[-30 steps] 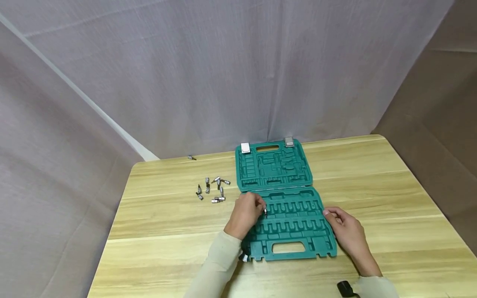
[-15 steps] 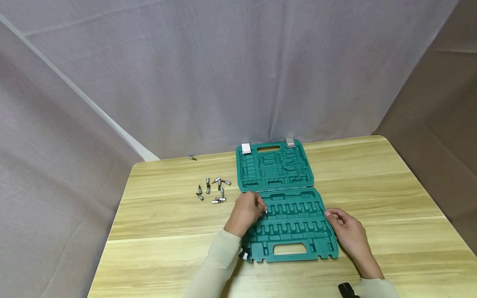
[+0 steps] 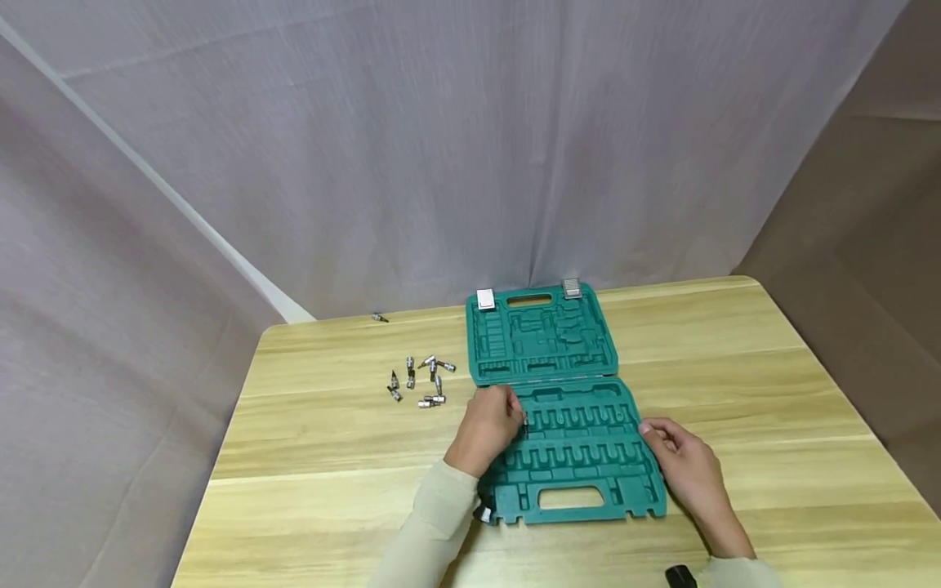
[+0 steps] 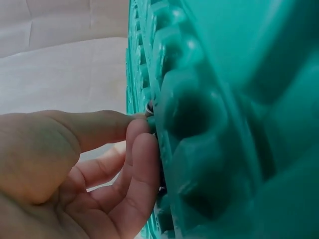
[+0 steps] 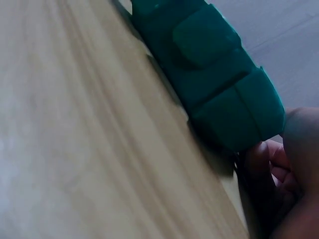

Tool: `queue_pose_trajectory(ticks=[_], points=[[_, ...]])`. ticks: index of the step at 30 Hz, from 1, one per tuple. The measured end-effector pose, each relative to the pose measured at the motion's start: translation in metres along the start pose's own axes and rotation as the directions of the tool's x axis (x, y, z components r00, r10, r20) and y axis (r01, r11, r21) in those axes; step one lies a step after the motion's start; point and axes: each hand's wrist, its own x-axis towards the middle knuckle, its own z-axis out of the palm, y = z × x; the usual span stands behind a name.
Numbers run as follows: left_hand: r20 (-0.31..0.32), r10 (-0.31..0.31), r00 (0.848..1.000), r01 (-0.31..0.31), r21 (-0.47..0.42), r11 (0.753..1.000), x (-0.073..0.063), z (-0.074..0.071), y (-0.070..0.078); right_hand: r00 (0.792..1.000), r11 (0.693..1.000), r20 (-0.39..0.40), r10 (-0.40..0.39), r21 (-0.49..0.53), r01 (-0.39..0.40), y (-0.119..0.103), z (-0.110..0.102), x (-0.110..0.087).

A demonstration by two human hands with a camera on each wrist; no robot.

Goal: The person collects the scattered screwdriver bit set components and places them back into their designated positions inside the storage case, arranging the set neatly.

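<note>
An opened green plastic tool case (image 3: 573,516) lies on the table, its slotted half toward me. At the upper row of slots, on the left, my left hand (image 3: 485,423) pinches a small bit socket (image 3: 525,425), dark tip pointing toward me. In the left wrist view the fingertips (image 4: 142,144) press close to the row of slots. Only a bit of the socket's metal rim (image 4: 149,108) shows there; the fingers hide most of it. My right hand (image 3: 687,461) grips the case's right edge, thumb on the rim. Its other fingers are partly hidden by the case wall (image 5: 239,114).
Several loose bit sockets (image 3: 432,369) lie in a group on the wooden table (image 3: 316,457), left of the case. One more bit socket (image 3: 379,317) sits apart near the back edge. Two metal latches (image 3: 485,299) stand on the lid. Grey cloth (image 3: 441,163) hangs behind the table.
The head view has tilted slightly. Both hands keep their places at the case. A little less of the bit socket's silver part shows beside the left fingertips.
</note>
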Motion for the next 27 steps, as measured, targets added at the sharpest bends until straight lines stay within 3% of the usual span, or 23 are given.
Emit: queue_pose_trajectory(ticks=[4,12,20,27], points=[[-0.009,0.026,1.0,-0.026,-0.025,0.999,-0.002,0.0,-0.003,1.0,1.0,-0.006,-0.006,0.003,0.006,0.002,0.003,0.0],[-0.024,0.057,0.998,-0.061,-0.205,0.977,-0.011,-0.004,-0.013,1.0,1.0,-0.011,-0.005,-0.016,0.004,0.002,0.003,-0.001],[-0.134,0.052,0.99,-0.092,-0.308,0.947,-0.02,-0.011,-0.019,1.0,0.999,-0.021,-0.02,-0.025,0.02,0.001,0.0,0.001],[-0.238,0.027,0.971,-0.094,-0.275,0.957,-0.023,-0.026,-0.033,0.999,0.999,-0.032,-0.034,-0.031,0.033,0.002,0.001,-0.001]])
